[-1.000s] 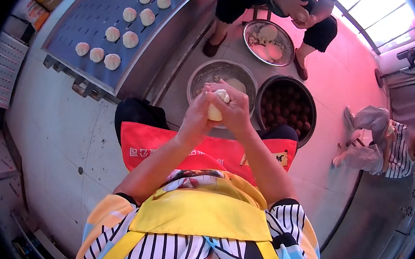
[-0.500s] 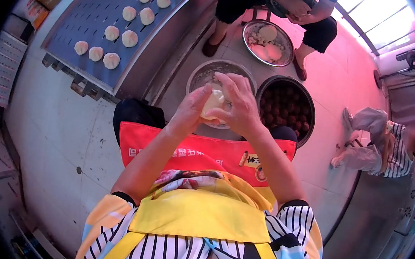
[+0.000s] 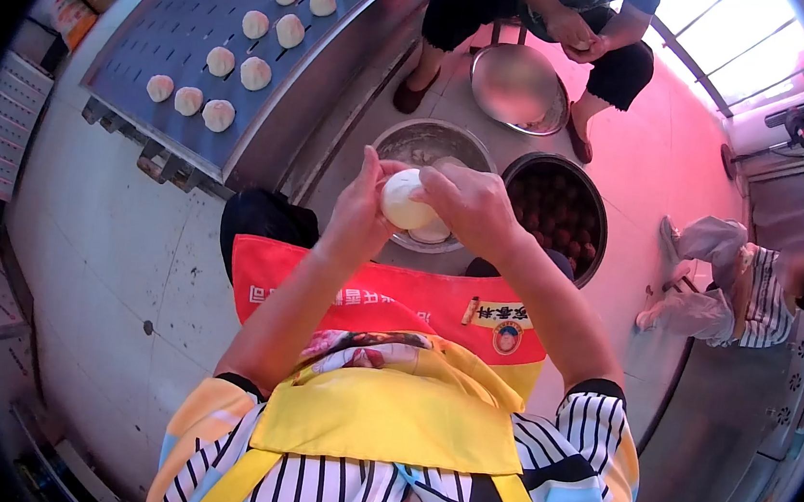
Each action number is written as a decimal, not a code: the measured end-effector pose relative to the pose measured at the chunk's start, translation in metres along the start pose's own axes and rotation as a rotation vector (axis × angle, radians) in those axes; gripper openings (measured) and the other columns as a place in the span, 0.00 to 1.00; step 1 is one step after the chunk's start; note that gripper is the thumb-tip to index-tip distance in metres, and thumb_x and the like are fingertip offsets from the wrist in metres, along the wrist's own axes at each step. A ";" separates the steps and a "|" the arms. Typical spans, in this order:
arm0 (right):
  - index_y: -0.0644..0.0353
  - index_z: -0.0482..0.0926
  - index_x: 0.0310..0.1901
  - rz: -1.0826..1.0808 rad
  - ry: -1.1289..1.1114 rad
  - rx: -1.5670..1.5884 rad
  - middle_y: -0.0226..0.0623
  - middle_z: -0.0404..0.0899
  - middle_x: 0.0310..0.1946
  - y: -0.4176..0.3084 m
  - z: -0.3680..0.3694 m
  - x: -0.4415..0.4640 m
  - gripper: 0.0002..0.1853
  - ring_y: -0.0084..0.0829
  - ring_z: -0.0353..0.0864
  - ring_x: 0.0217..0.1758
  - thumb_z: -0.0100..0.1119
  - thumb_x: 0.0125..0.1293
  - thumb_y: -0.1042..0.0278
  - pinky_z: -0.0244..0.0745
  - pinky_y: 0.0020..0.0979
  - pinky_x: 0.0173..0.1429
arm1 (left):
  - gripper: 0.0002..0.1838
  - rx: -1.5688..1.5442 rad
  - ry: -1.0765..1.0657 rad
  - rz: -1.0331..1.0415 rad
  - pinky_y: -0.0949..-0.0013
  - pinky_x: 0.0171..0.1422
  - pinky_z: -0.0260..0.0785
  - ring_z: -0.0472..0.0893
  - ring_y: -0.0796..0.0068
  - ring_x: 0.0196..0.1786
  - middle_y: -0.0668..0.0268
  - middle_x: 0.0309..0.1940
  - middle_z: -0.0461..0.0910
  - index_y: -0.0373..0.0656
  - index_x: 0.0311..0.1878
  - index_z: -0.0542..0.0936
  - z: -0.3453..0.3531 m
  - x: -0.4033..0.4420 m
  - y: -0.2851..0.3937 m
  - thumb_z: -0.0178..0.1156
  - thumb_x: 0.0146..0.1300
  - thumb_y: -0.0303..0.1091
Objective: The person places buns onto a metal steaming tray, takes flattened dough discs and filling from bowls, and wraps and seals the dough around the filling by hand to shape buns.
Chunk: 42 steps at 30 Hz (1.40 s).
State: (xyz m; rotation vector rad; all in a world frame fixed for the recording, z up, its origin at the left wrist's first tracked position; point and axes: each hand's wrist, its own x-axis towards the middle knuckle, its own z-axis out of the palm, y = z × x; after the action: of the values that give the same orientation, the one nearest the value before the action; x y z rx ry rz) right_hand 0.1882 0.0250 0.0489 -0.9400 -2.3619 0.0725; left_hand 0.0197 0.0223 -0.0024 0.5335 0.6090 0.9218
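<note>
A smooth white dough ball (image 3: 407, 200) is held between both hands over a metal bowl (image 3: 395, 144). My left hand (image 3: 360, 206) cups its left side, with the thumb up along it. My right hand (image 3: 476, 207) presses fingers and thumb on its upper right side. Pale dough lies in the bowl beneath, partly hidden by my hands. Right of the bowl stands a dark tub (image 3: 604, 212) filled with several dark reddish-brown balls.
At the upper left, a perforated metal tray (image 3: 175, 45) carries several pleated white buns (image 3: 255, 73). A co-worker (image 3: 578, 26) sits opposite, behind another metal bowl (image 3: 557, 116). Another person (image 3: 767, 296) in a striped top sits at the right.
My hands have turned the dough ball, so a smooth rounded side now shows instead of the gathered top. My right hand, spread wider half a second ago, has closed in on it.
</note>
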 end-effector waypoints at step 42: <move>0.59 0.80 0.50 0.827 -0.088 0.357 0.37 0.81 0.44 0.097 0.074 -0.047 0.16 0.34 0.80 0.46 0.60 0.58 0.72 0.77 0.32 0.50 | 0.27 -0.400 0.019 0.022 0.60 0.55 0.74 0.77 0.62 0.55 0.59 0.50 0.78 0.46 0.54 0.73 -0.017 0.016 -0.020 0.51 0.65 0.59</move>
State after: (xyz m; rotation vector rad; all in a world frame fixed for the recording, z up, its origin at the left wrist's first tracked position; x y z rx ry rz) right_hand 0.2342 0.0789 -0.0608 -1.6647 -1.7848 0.8335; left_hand 0.0265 0.0290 -0.0320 0.1731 0.4205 1.0389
